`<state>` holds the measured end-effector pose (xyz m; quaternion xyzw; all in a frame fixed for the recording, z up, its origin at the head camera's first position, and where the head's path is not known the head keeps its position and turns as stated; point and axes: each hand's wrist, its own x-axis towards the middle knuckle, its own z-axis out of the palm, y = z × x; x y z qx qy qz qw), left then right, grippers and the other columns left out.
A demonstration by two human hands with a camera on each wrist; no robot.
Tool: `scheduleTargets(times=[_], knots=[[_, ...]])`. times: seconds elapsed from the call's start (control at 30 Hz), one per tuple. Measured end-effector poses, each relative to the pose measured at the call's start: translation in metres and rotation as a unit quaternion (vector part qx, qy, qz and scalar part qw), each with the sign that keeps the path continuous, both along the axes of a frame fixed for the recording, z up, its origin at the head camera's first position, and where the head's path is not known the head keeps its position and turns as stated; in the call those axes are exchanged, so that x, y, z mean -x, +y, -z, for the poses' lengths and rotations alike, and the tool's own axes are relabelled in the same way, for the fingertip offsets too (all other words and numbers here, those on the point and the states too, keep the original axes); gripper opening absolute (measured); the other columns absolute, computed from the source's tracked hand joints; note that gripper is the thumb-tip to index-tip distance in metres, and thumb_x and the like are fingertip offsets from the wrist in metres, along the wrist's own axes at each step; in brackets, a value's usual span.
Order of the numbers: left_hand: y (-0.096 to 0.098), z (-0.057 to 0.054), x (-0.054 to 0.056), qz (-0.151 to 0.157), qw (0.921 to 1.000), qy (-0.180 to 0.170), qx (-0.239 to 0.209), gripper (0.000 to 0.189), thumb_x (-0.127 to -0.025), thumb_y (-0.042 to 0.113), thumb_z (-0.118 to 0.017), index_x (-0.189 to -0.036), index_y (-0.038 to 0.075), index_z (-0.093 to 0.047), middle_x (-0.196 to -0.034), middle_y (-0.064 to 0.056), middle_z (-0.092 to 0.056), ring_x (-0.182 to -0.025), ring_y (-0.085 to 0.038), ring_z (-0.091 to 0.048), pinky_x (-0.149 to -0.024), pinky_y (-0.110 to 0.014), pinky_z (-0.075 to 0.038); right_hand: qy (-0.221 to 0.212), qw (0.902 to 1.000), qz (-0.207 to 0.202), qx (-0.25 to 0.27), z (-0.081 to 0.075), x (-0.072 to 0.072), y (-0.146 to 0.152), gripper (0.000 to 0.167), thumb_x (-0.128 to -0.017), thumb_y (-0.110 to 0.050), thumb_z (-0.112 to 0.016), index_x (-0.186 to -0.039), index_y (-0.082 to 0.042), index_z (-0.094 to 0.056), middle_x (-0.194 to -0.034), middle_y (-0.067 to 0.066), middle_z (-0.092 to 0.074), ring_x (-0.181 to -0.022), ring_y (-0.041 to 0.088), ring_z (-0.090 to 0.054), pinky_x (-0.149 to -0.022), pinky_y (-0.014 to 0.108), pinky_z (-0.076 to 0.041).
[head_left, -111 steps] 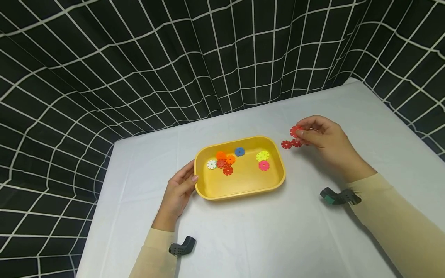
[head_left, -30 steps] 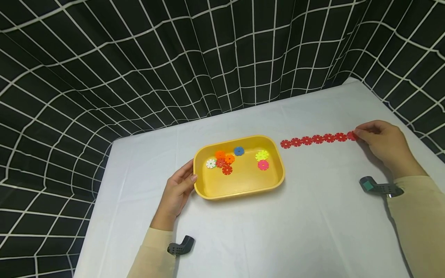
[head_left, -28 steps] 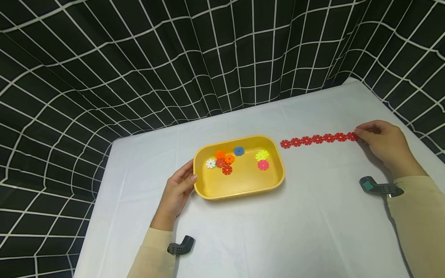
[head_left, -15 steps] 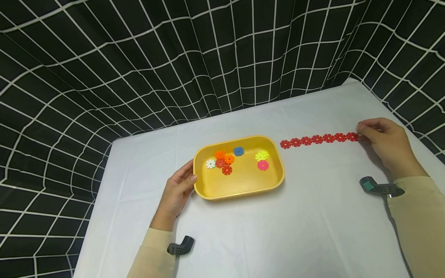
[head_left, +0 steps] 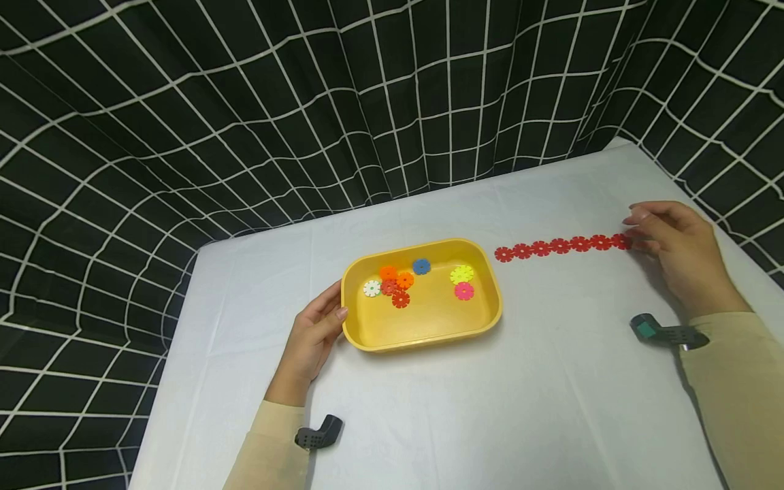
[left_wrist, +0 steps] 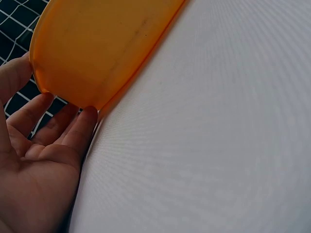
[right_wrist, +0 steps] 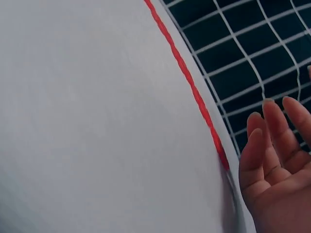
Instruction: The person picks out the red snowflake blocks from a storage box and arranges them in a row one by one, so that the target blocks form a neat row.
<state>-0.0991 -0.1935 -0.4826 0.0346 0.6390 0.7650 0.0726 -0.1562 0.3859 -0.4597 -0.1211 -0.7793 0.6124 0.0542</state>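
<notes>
My left hand (head_left: 315, 331) holds the left end of a yellow plastic tray (head_left: 422, 340), thumb at the rim and fingers against the outer wall. The left wrist view shows the fingertips on the wall of the tray (left_wrist: 107, 58). To the right of the tray, a row of several red notched snowflake discs (head_left: 560, 246) lies on the white cloth. At the row's right end my right hand (head_left: 680, 245) hovers with loosely bent fingers and nothing between them. In the right wrist view the row (right_wrist: 187, 73) runs past the fingers of the right hand (right_wrist: 277, 165).
Inside the tray lie a white disc (head_left: 371, 288), orange discs (head_left: 405, 280), red discs (head_left: 401, 299), a blue disc (head_left: 421, 266), yellow discs (head_left: 461, 274) and a pink disc (head_left: 464, 291). A black gridded curtain (head_left: 392, 102) hangs behind the table (head_left: 429, 422).
A red disc was in my right hand earlier, and the row has grown to the right. Lately my right hand has let go of the end disc and lifted slightly. My left hand stays put.
</notes>
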Motion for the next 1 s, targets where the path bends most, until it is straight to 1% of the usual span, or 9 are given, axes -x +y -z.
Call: scheduleTargets(times=[0.23, 0.33, 0.47, 0.7, 0.77, 0.93, 1.0], knots=[[0.001, -0.001, 0.0, 0.001, 1.0, -0.002, -0.002, 0.056, -0.107, 0.0, -0.064, -0.161, 0.001, -0.05, -0.162, -0.013, -0.051, -0.15, -0.029, -0.048, -0.115, -0.039, -0.048, 0.024, 0.9988, -0.043, 0.006, -0.004, -0.003, -0.015, 0.038, -0.113, -0.041, -0.058, -0.146, -0.021, -0.06, -0.13, -0.002, -0.066, -0.115, 0.012, -0.064, -0.086, 0.011, -0.055], [0.001, 0.0, 0.001, 0.002, 1.0, -0.004, -0.002, 0.056, -0.107, 0.0, -0.064, -0.161, 0.001, -0.05, -0.162, -0.013, -0.051, -0.15, -0.029, -0.048, -0.115, -0.039, -0.048, 0.042, 0.9957, -0.064, 0.052, -0.006, -0.005, -0.021, 0.039, -0.114, -0.039, -0.059, -0.146, -0.018, -0.06, -0.131, 0.001, -0.066, -0.116, 0.015, -0.065, -0.087, 0.012, -0.056], [0.001, 0.0, 0.001, 0.002, 1.0, -0.004, -0.003, 0.056, -0.107, 0.0, -0.064, -0.161, 0.0, -0.049, -0.163, -0.014, -0.051, -0.15, -0.029, -0.048, -0.115, -0.039, -0.048, 0.067, 0.9869, -0.104, 0.104, -0.009, -0.006, -0.031, 0.04, -0.114, -0.034, -0.059, -0.147, -0.012, -0.059, -0.137, 0.008, -0.063, -0.118, 0.021, -0.064, -0.089, 0.015, -0.057], [0.001, -0.001, 0.001, 0.0, 1.0, -0.004, -0.002, 0.056, -0.107, 0.0, -0.065, -0.161, 0.001, -0.05, -0.163, -0.013, -0.051, -0.15, -0.029, -0.049, -0.114, -0.039, -0.048, 0.078, 0.9757, -0.171, 0.112, -0.015, -0.007, -0.054, 0.04, -0.116, -0.029, -0.053, -0.151, -0.009, -0.056, -0.144, 0.016, -0.058, -0.123, 0.026, -0.064, -0.094, 0.02, -0.058], [0.001, -0.001, 0.001, 0.001, 1.0, -0.003, -0.001, 0.056, -0.107, 0.001, -0.065, -0.161, 0.001, -0.05, -0.163, -0.013, -0.051, -0.15, -0.029, -0.049, -0.114, -0.039, -0.048, 0.081, 0.9735, -0.182, 0.113, -0.018, -0.009, -0.061, 0.04, -0.117, -0.027, -0.052, -0.151, -0.008, -0.056, -0.144, 0.017, -0.058, -0.122, 0.027, -0.065, -0.095, 0.021, -0.058], [0.0, 0.0, 0.001, 0.002, 1.0, -0.001, -0.004, 0.056, -0.107, 0.001, -0.065, -0.162, 0.001, -0.049, -0.163, -0.013, -0.051, -0.15, -0.03, -0.048, -0.114, -0.039, -0.048, 0.094, 0.9708, -0.204, 0.084, -0.029, -0.015, -0.079, 0.04, -0.117, -0.027, -0.05, -0.151, -0.008, -0.057, -0.143, 0.018, -0.059, -0.121, 0.03, -0.067, -0.095, 0.023, -0.059], [0.0, 0.0, 0.001, 0.0, 1.0, -0.001, -0.004, 0.057, -0.107, 0.001, -0.065, -0.162, 0.001, -0.049, -0.163, -0.014, -0.051, -0.15, -0.029, -0.048, -0.114, -0.039, -0.048, 0.103, 0.9675, -0.214, 0.086, -0.034, -0.016, -0.087, 0.039, -0.117, -0.026, -0.049, -0.151, -0.007, -0.058, -0.142, 0.019, -0.059, -0.121, 0.03, -0.067, -0.095, 0.025, -0.06]])
